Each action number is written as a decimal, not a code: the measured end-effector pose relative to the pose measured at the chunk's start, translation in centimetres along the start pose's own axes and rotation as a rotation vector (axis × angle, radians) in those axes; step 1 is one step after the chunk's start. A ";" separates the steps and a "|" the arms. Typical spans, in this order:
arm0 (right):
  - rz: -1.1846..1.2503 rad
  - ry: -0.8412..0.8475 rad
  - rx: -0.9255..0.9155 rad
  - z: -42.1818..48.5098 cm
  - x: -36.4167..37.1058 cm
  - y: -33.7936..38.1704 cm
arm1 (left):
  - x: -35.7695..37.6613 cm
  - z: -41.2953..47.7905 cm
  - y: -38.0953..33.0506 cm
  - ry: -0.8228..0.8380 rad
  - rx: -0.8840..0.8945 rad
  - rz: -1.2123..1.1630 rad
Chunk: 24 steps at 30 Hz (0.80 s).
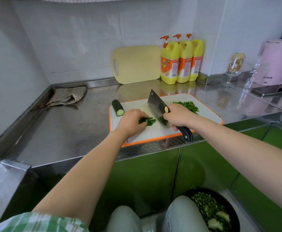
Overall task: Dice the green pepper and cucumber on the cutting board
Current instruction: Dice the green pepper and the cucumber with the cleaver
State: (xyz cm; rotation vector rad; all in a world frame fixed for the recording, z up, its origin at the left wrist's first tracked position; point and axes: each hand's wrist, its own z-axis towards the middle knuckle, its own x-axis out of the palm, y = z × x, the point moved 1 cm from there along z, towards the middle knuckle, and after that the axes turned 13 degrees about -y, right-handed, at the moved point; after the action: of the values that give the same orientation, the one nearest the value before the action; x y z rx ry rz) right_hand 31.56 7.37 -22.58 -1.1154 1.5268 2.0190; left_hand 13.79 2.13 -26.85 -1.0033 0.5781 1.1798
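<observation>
Cucumber strips (147,121), pinned under the left hand's (131,121) curled fingers, await the cleaver (157,106) gripped by the right hand (178,115); green pepper (187,106) lies diced, one cucumber chunk (118,108) is left whole.

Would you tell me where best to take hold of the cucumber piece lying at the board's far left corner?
Take the cucumber piece round its middle from above, pinching its two long sides: it lies flat, a short cylinder, its cut end toward the person.

Green-white plaid short sleeve (41,221); bare forearms; pale grey-blue trousers (183,215).
</observation>
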 end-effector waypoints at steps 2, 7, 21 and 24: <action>-0.020 -0.004 -0.014 -0.1 -0.5 0.4 | 0.5 0.1 -0.3 -0.039 -0.022 0.014; -0.082 0.038 -0.019 -0.9 -0.7 1.1 | 1.1 -0.4 -1.1 -0.088 -0.016 0.016; -0.157 0.050 -0.028 -0.9 -1.0 2.2 | 1.9 -0.6 -0.3 -0.287 0.046 -0.091; -0.232 0.100 -0.027 -1.1 -0.7 2.4 | 2.0 -0.6 -0.2 -0.304 0.044 -0.106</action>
State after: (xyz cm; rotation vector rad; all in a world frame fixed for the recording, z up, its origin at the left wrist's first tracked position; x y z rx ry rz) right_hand 30.67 5.66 -20.63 -1.3546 1.3484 1.8582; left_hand 14.72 2.52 -28.68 -0.7881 0.3054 1.1919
